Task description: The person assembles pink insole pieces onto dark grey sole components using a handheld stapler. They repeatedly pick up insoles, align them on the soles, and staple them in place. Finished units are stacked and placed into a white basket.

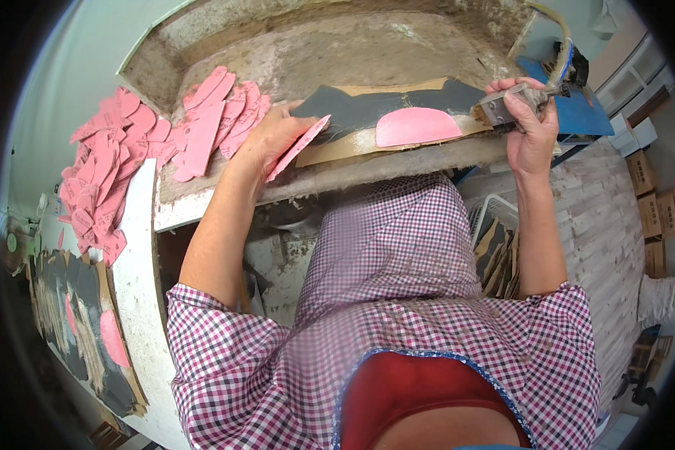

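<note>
In red top (412, 386), gripping pink pad (300, 150) with left hand (271, 138), metal tool (505, 109) with right hand (531, 129), beside dark-faced panel (349, 110).

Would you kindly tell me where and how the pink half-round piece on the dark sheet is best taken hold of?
The pink half-round piece is probably best pinched midway along its straight edge, coming from the near side: it lies flat, looks thin, and that edge is the near one, while the curved edge faces away. Whether it is stuck down cannot be told.
</note>
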Motion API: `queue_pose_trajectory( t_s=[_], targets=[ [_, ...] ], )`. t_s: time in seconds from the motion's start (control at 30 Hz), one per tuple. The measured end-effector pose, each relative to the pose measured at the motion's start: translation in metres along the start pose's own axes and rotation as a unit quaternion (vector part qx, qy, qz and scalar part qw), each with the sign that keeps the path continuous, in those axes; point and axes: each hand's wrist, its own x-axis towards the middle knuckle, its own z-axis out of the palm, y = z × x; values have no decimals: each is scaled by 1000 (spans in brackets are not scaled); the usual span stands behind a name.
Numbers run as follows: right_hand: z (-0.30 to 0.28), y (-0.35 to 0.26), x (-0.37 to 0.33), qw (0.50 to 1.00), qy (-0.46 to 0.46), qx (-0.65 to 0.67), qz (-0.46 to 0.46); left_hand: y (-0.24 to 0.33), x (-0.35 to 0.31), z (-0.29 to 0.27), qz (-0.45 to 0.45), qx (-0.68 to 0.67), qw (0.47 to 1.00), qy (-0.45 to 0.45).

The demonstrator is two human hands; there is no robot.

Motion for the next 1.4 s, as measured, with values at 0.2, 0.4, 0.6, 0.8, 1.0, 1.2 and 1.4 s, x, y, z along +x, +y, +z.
queue_pose_trajectory(
  t_s=[0.2, 0.4, 0.6, 0.8, 1.0, 1.2, 1.4],
  targets=[
    [16, -1, 23, 1000, 5, 14, -26, -12, 4, 5, 35, -34, 999, 1],
    [35, 23, 49, 993, 3, -97, -72, -19, -2, 11, 67, -56, 996, 24],
    [72, 34, 33, 1000, 0, -27, -1, -17, -3, 15, 88, -28, 995, 34],
    [137, 36, 19, 997, -35, 64, -8, -19, -2, 14, 81, -51, 995, 33],
    [133, 32, 19, 997, -53, 34, -47, -23, 0, 14, 105, -26, 993, 41],
    [65, 7, 23, 993, 21, -84, -75, -24, -2, 16, 104, -47, 993, 24],
    [73, 4, 5, 998, 20, -30, -50, -29, 2, 14, 113, -32, 992, 33]
  ],
)
